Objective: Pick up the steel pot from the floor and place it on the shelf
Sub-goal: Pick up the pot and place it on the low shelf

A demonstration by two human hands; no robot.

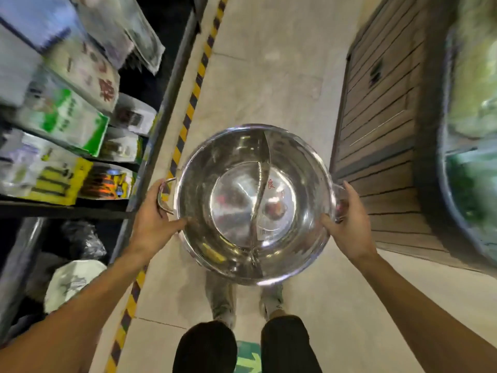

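The person holds the steel pot (254, 203) up off the floor (269, 76), in front of the body and above the feet. Both arms reach forward. The left hand (154, 219) is wrapped around the left loop handle; the right hand (347, 224) is closed around the right one. The shelf (67, 205) of packaged goods stands to the left.

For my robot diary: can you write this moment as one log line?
steel pot: off floor | left hand: on handle | right hand: on handle | shelf: to left
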